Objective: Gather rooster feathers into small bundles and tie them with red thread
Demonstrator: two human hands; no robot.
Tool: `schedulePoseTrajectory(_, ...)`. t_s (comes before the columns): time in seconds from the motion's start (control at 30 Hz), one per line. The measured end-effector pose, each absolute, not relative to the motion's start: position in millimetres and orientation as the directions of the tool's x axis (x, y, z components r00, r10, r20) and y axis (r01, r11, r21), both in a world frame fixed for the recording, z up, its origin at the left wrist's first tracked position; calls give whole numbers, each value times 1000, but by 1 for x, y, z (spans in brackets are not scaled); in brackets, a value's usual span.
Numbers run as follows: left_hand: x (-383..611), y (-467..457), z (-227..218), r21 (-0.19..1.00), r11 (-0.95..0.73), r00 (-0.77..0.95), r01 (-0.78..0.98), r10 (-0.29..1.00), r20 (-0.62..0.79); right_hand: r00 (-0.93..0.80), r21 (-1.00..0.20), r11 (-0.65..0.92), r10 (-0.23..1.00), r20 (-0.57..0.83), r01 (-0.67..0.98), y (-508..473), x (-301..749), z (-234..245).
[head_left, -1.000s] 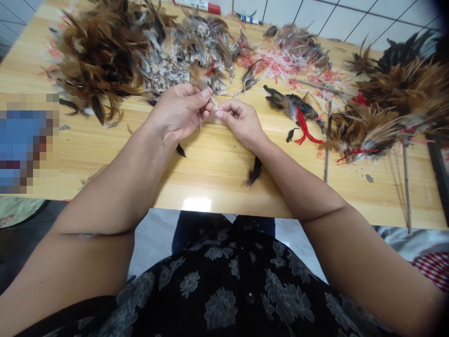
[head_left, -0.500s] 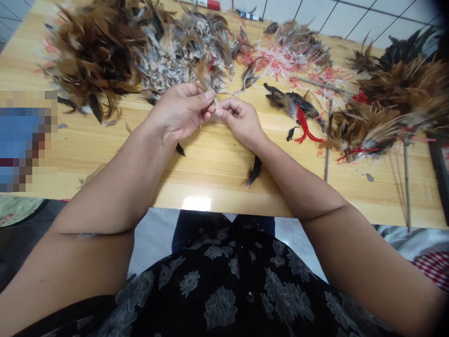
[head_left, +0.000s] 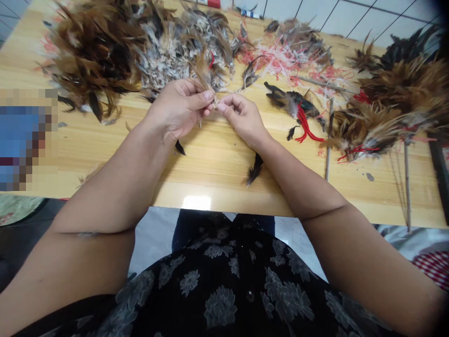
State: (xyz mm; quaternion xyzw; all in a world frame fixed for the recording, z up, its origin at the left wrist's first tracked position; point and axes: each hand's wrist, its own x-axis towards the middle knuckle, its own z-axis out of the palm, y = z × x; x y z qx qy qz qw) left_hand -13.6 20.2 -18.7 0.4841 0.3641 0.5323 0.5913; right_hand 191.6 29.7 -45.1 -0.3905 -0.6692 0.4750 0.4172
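Above the middle of the table, my left hand [head_left: 184, 104] is closed, thumb against fingers, on a small bunch of brown feathers [head_left: 202, 70]. The feather tips point up and away from me, and the pale quill ends come out by the thumb. My right hand [head_left: 242, 117] touches those quill ends with thumb and forefinger pinched together; whether a thread or a quill lies between them is too small to tell. Just beyond the hands spreads a heap of grey and white feathers [head_left: 163, 63], with a larger pile of brown feathers [head_left: 96, 51] to its left.
Pink and white shredded strips [head_left: 277, 58] lie at the back. To the right are a dark feather bundle [head_left: 291, 100] with red yarn [head_left: 304, 126], brown feather dusters [head_left: 372, 121] and thin sticks [head_left: 407, 187]. A blue marker [head_left: 249, 14] lies near the tiled wall.
Hardly anything differs. My right fingers have shifted slightly up at the quill ends, while my left hand keeps its hold on the feathers.
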Motion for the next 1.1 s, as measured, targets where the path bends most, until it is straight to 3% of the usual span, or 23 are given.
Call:
schedulePoseTrajectory(0.17,-16,28,-32,971,-165,139,-175,972,190,-366,-969,228,913,179,94,31,192,-45)
schedulePoseTrajectory(0.43,-11,23,-32,969,-235,98,-80,965,242,-437,-984,176,887,149,21,28,191,-39)
schedulePoseTrajectory(0.63,-19,28,-27,968,-245,78,-50,965,248,-379,-977,187,915,137,98,26,192,-36)
schedulePoseTrajectory(0.73,-43,32,-17,926,-299,-54,232,946,319,-326,-980,167,937,124,108,28,193,-37)
schedulePoseTrajectory(0.8,-62,33,-10,821,-223,-25,525,961,277,-295,-983,152,948,116,102,31,194,-40)
schedulePoseTrajectory(0.87,-75,33,-6,703,-159,27,693,980,195,-275,-984,145,955,113,100,33,194,-43)
schedulePoseTrajectory(0.97,-78,29,-9,648,-156,111,746,988,110,-259,-983,153,958,121,106,35,195,-46)
schedulePoseTrajectory(1.1,-67,24,-23,677,-93,96,730,995,32,-253,-978,168,958,133,123,35,196,-47)
